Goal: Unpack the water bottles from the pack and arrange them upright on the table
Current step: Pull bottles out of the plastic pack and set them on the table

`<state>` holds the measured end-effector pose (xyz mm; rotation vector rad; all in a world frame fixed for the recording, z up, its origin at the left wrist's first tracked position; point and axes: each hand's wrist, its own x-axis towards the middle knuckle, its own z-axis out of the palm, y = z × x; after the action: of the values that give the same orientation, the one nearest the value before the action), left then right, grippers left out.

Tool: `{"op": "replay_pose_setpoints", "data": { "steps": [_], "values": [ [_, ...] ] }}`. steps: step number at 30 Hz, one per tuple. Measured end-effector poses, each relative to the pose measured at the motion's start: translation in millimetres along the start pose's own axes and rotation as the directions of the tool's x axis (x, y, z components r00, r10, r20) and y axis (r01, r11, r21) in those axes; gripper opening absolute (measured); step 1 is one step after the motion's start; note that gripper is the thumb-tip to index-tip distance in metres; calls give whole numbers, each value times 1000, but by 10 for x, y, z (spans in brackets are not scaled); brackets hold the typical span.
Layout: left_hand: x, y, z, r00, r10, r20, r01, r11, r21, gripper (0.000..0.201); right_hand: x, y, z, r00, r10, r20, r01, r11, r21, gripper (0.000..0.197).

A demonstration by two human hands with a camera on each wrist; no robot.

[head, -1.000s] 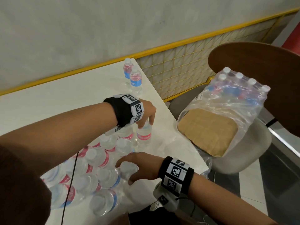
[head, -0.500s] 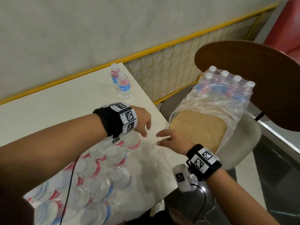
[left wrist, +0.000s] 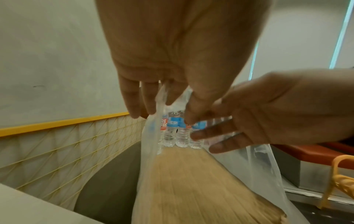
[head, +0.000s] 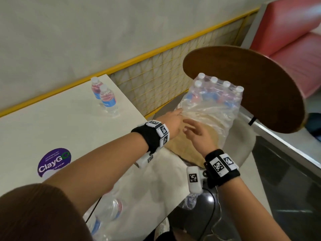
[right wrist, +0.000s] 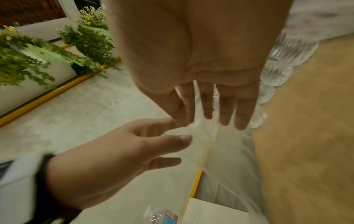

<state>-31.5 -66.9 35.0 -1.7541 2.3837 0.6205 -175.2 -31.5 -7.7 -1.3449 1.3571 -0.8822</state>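
The shrink-wrapped pack of water bottles [head: 217,101] stands on a chair to the right of the white table [head: 60,127], on a brown cardboard base [left wrist: 191,181]. The near end of its wrap is open and loose. My left hand [head: 178,112] reaches off the table's right edge and pinches the loose plastic film [left wrist: 162,97] between fingers and thumb. My right hand [head: 187,126] hovers just beside it with straight, spread fingers [right wrist: 226,115] at the film, holding nothing. Two bottles [head: 107,100] stand upright at the table's far right corner. More bottles [head: 111,207] stand near the front edge, partly hidden under my left arm.
The chair has a pale seat [head: 243,145] and a round wooden back [head: 251,87] right behind the pack. A yellow-railed mesh panel [head: 156,80] runs along the wall. A purple sticker [head: 53,162] lies on the table. A red bench [head: 286,32] stands at the far right.
Both hands left the cluster of bottles on the table and moved right to the pack on the chair. My left hand took hold of the loose film. My view turned right.
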Motion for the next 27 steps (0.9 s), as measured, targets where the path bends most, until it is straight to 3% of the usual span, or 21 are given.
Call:
{"op": "replay_pose_setpoints", "data": {
  "steps": [2,4,7,9,11,13,15,16,17,18,20,22,23,25,27],
  "values": [
    [-38,14,-13,995,41,-93,-42,999,-9,55,52,51,-49,996,83,-29,-84,995,-55,32],
    [-121,26,-34,982,77,-175,-79,997,-3,54,162,104,-76,972,231,-27,-233,963,-135,43],
    [-166,-36,5,983,59,-177,-75,993,-87,53,352,3,-111,920,391,-13,-372,864,-340,51],
    [-197,-42,13,986,46,-161,-71,985,-156,51,531,-89,-188,940,332,-81,-339,873,-351,43],
    [-229,0,-1,982,75,-171,-95,989,-115,46,632,-138,-262,945,308,-112,-326,851,-411,40],
    [-255,40,-31,976,95,-197,-114,989,-89,42,692,-130,-315,931,352,-95,-347,775,-528,50],
    [-252,43,-63,968,116,-222,-135,988,-71,40,781,-154,-361,932,357,-57,-284,626,-726,54],
    [-255,47,-83,967,118,-227,-138,988,-75,40,914,-189,-393,925,373,-74,-310,627,-715,51],
    [-253,53,-102,966,120,-229,-141,987,-81,41,1060,-249,-384,911,407,-64,-357,703,-616,47],
    [-252,60,-114,963,127,-239,-153,984,-94,42,1198,-325,-372,918,392,-50,-356,764,-539,43],
    [-240,73,-132,955,144,-261,-180,977,-118,46,1440,-305,-305,932,353,-84,-347,798,-492,43],
    [-217,70,-146,954,140,-264,-182,973,-139,47,1429,-300,-293,943,331,-36,-258,657,-708,53],
    [-205,61,-150,957,130,-260,-172,974,-145,47,1361,-270,-310,955,294,-35,-192,525,-829,62],
    [-182,38,-148,963,115,-245,-154,978,-144,44,1311,-206,-364,967,238,-91,-193,453,-870,77],
    [-167,12,-136,967,124,-222,-156,979,-133,42,1352,-101,-423,957,262,-125,-233,436,-869,80]
  ]
}}
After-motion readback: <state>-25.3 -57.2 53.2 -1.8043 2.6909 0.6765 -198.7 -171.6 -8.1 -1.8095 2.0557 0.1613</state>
